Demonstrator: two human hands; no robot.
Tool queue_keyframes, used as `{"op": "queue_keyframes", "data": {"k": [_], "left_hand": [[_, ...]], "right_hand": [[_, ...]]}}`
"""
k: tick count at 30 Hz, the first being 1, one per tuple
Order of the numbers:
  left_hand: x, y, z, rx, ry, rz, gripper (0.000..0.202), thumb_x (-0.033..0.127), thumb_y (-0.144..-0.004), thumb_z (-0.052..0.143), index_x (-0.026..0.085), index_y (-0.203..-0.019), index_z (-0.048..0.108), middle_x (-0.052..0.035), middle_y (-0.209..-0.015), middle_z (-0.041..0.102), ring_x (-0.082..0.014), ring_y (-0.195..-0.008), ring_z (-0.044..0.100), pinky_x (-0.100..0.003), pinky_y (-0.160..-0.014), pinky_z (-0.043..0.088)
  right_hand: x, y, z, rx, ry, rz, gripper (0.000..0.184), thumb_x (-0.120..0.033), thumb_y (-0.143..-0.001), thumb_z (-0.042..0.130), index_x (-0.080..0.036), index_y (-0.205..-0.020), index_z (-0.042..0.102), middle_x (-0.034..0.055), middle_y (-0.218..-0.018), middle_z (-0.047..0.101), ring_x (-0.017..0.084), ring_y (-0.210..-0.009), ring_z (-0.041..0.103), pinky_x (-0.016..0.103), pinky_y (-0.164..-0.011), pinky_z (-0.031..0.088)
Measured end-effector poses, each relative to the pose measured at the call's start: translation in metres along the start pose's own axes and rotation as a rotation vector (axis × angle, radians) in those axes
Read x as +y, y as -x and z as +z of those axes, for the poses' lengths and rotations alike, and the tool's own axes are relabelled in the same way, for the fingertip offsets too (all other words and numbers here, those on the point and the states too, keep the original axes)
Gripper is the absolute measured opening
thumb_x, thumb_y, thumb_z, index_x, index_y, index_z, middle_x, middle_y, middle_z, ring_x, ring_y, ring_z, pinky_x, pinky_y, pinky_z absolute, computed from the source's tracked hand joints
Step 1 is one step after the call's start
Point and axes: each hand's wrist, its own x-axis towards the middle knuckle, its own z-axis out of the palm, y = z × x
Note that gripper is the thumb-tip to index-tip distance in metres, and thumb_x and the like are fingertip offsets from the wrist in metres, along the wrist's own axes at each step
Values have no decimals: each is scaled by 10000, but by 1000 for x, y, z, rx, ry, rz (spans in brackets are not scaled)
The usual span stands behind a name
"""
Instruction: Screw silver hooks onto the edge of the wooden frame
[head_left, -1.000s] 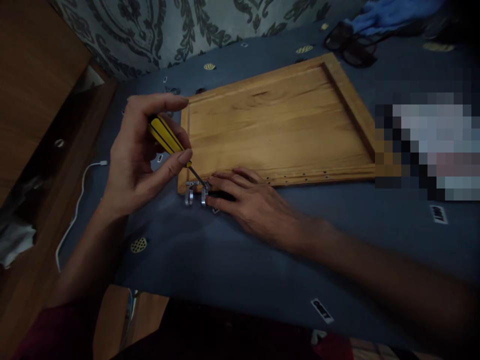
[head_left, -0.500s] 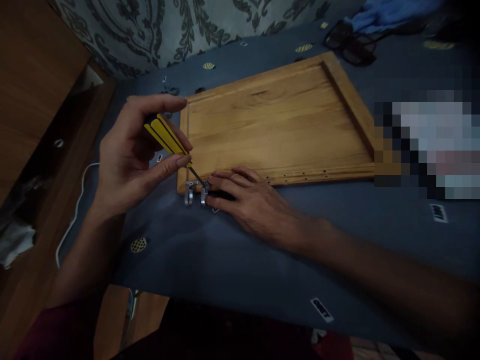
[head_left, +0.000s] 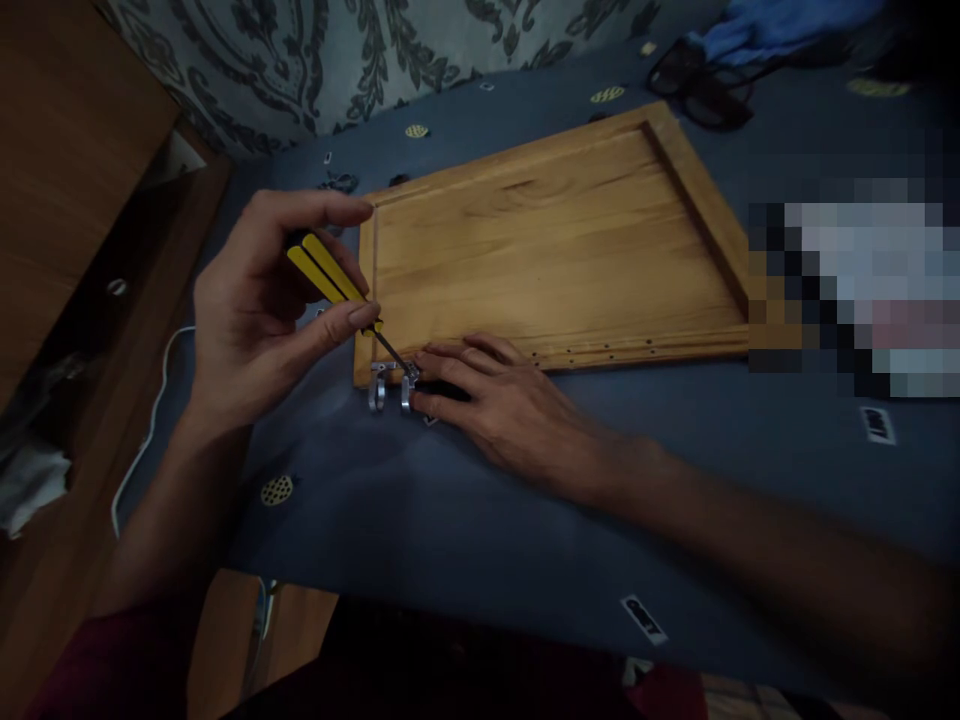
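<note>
My left hand (head_left: 270,300) grips a yellow and black screwdriver (head_left: 324,272), its thin shaft slanting down to a small metal double hook (head_left: 390,388) at the near left corner of a wooden panel (head_left: 547,240). My right hand (head_left: 495,395) lies flat along the panel's near edge, fingertips pressed beside the hook. The panel rests on a dark blue patterned cloth (head_left: 465,500). A row of small holes (head_left: 600,350) runs along the panel's near edge, right of my right hand.
A white cable (head_left: 150,420) trails over the cloth's left edge beside wooden furniture (head_left: 67,130). Dark glasses (head_left: 697,85) and blue fabric (head_left: 780,25) lie at the far right. A blurred patch (head_left: 855,290) covers the right side. Patterned wallpaper (head_left: 375,50) stands behind.
My left hand has turned the screwdriver handle slightly and shifted a little to the left. My right hand and the panel have stayed put.
</note>
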Motion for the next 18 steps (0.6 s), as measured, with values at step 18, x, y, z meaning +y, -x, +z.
{"op": "queue_keyframes", "data": {"k": [18], "left_hand": [[9,1,0,72,44,-58,569,261,-791,905,298,-1309,673,-23,-1215,660,-128,-894,731,-230,-707,658]], "right_hand": [[1,1,0,-9,4,-1,363,-74,-961,569,-205,-1271,704,140,-1408,667,302,-1368,567,531,-1122,452]]}}
